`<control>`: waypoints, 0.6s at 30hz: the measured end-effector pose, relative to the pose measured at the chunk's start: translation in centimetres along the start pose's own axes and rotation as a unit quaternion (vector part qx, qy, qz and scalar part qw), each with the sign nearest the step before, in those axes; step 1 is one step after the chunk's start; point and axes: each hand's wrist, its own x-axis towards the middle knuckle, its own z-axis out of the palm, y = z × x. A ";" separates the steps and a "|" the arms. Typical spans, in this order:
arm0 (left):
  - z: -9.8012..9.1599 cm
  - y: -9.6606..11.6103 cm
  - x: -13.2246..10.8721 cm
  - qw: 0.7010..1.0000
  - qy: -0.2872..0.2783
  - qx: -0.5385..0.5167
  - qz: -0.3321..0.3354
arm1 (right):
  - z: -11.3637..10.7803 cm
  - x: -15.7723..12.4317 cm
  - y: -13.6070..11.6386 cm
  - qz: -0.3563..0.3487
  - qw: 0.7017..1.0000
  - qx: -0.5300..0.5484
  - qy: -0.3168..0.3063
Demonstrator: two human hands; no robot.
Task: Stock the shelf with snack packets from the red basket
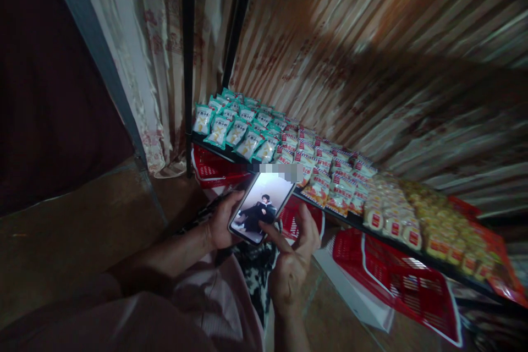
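A lit smartphone [251, 198] is held tilted in my left hand [224, 220], its fingers wrapped round the phone's left side and underside. On the screen is a picture of a seated person in dark clothes; the top of the phone is blurred out by blocks. My right hand [291, 261] holds nothing. Its index finger is stretched onto the lower part of the screen, with the thumb raised apart from it. Just beyond the phone lie rows of teal snack bags [247, 143] and white-and-orange snack bags [317, 187].
A black-framed shelf [330, 212] carries the snacks, including round white packs [394, 225] and yellow packs [449, 242]. Beneath it stand red baskets [412, 280] and a white box [358, 291]. Pleated curtains [350, 66] hang behind. Brown tiles [82, 236] cover the floor.
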 end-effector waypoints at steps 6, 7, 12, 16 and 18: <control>-0.3 -0.3 0.0 1.000 -0.007 0.002 0.002 | -0.6 0.5 0.2 -0.076 0.996 -0.030 -0.045; -0.4 -0.3 -0.1 1.000 -0.007 0.002 0.001 | -0.6 0.6 0.1 -0.081 0.995 -0.035 -0.045; -0.7 -0.3 -0.3 1.000 -0.011 0.001 -0.003 | -0.5 0.9 -0.3 -0.133 0.989 -0.059 -0.025; -0.9 -0.1 -0.5 1.000 0.012 -0.005 -0.010 | -0.3 0.9 -0.4 -0.149 0.986 -0.060 -0.035; -0.9 -0.1 -0.6 1.000 0.017 -0.010 -0.009 | -0.1 0.9 -0.5 -0.151 0.986 -0.060 -0.040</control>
